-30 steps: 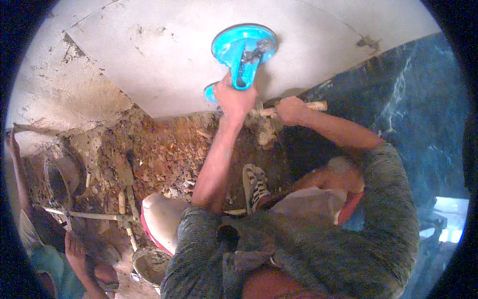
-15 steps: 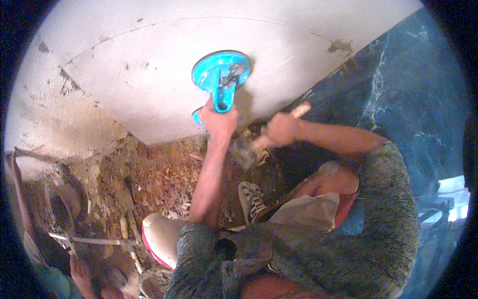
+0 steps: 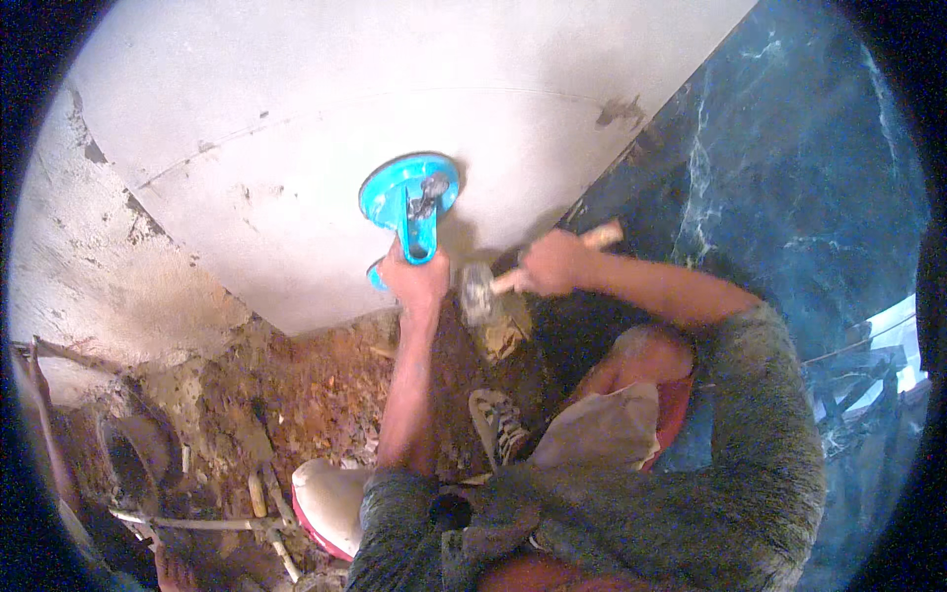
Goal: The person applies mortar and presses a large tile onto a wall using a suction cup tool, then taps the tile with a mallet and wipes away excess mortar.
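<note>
My left hand (image 3: 417, 279) is wrapped around the grip of a bright blue double-cup suction lifter (image 3: 409, 192). Its larger round cup lies against a broad pale slab (image 3: 306, 237); the smaller cup is mostly hidden behind my hand. My right hand (image 3: 555, 263) is closed on the wooden handle of a hammer (image 3: 477, 296). The hammer's grey, slightly blurred head is beside my left wrist, near the slab's lower edge. Just below the head is a light, rough chunk (image 3: 501, 340).
Dark blue, white-veined panels (image 3: 760, 178) border the slab on the right. Broken reddish-brown ground (image 3: 330, 385) runs below it. At lower left are a wooden-handled tool (image 3: 258, 493), a long pole (image 3: 197, 521) and another person's hand (image 3: 175, 569). My shoe (image 3: 498, 424) is near the rubble.
The view has shifted, so the slab and lifter appear lower. The hammer head has moved up relative to the slab, nearer its lower edge. Both hands keep their grips.
</note>
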`<state>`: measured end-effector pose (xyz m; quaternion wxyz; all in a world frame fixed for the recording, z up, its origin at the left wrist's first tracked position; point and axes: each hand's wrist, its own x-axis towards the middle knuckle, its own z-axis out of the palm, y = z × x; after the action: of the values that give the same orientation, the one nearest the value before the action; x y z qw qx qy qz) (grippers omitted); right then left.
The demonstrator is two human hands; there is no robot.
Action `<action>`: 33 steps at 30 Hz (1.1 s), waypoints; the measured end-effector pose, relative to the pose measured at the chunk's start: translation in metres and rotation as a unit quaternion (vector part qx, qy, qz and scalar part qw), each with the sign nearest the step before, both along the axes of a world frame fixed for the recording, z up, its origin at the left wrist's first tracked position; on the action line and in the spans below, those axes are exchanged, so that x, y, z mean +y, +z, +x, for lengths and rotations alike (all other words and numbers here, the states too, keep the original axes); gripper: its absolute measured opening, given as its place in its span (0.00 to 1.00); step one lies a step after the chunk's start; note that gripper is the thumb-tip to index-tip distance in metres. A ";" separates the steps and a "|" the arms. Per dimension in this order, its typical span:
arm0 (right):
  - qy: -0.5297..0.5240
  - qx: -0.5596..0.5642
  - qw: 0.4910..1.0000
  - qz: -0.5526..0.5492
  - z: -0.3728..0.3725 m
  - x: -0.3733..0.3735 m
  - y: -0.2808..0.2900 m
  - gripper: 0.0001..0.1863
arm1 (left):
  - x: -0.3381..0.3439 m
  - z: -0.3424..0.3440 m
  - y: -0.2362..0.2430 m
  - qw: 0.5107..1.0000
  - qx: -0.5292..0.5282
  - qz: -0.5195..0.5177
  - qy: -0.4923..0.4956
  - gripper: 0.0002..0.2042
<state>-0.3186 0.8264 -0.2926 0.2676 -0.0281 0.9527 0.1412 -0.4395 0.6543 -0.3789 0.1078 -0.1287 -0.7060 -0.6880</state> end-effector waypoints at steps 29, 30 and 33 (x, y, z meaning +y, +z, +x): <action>0.028 -0.022 0.998 -0.053 0.030 -0.042 -0.040 0.17 | -0.036 -0.006 0.043 0.942 0.262 -0.019 0.211 0.30; 0.031 -0.029 0.997 -0.058 0.027 -0.043 -0.045 0.17 | -0.041 -0.013 0.050 0.926 0.280 -0.018 0.253 0.30; 0.018 -0.040 0.995 -0.085 0.034 -0.043 -0.053 0.16 | -0.055 -0.005 0.102 0.907 0.336 -0.055 0.248 0.32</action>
<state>-0.2841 0.7832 -0.3455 0.2996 -0.0733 0.9491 0.0634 -0.4441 0.5998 -0.2767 0.4984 -0.1787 -0.6739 -0.5153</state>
